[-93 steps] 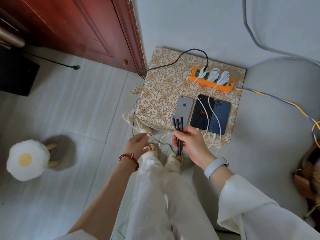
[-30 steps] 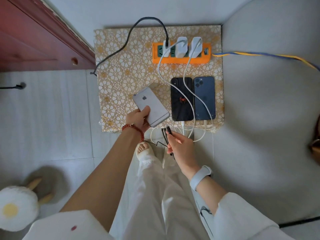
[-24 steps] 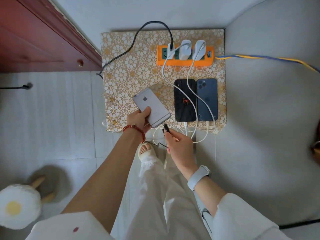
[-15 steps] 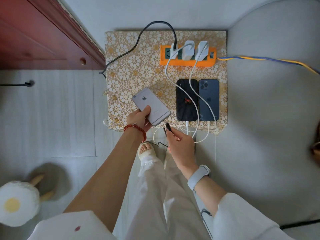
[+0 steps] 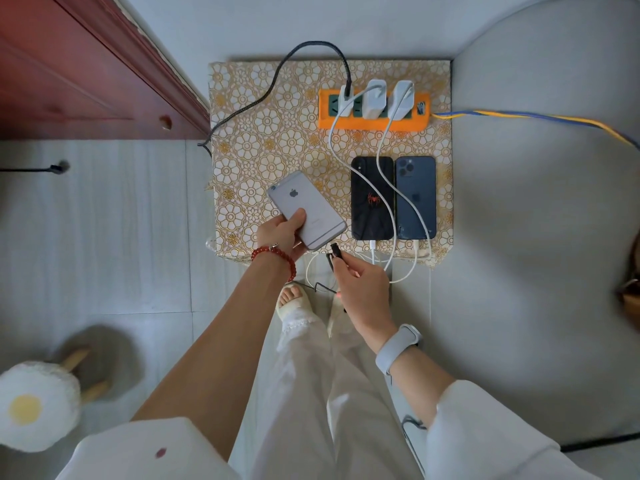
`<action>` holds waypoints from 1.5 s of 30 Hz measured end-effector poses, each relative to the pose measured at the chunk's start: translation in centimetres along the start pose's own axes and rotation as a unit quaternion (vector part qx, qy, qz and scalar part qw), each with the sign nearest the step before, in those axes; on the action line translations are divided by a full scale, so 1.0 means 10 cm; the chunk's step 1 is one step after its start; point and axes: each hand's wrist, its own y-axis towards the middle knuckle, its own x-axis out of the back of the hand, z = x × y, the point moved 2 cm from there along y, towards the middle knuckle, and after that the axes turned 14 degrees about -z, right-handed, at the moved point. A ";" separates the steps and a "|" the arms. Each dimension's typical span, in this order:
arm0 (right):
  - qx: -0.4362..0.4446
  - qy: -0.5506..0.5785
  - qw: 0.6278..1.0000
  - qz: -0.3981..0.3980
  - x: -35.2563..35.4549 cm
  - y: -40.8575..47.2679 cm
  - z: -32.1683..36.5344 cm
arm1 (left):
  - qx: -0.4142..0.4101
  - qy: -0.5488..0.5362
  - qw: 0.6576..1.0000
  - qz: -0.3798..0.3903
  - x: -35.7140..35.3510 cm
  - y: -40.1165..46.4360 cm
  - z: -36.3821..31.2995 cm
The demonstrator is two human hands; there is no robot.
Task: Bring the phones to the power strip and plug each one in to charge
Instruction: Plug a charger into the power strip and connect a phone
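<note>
My left hand (image 5: 281, 233) grips a grey phone (image 5: 306, 209) face down and tilted over the near edge of a small patterned table (image 5: 263, 133). My right hand (image 5: 362, 289) pinches a black cable plug (image 5: 335, 252) a little short of the grey phone's bottom end. A black phone (image 5: 372, 199) and a dark blue phone (image 5: 415, 197) lie side by side on the table, each with a white cable in its near end. An orange power strip (image 5: 374, 109) at the table's far side carries three white adapters.
A dark red wooden door (image 5: 79, 64) stands at the left. A fried-egg stool (image 5: 34, 407) sits on the floor at lower left. A grey rounded seat (image 5: 540, 202) fills the right. A blue and yellow cord (image 5: 536, 117) runs right from the strip. My feet are below the table edge.
My left hand picked the grey phone off the table and turned it at an angle. My right hand went from holding several black plugs upright to one plug near the phone's end.
</note>
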 end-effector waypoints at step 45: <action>0.073 -0.119 0.990 0.010 -0.02 -0.01 0.08 | -0.044 0.075 0.996 -0.016 0.08 -0.10 -0.08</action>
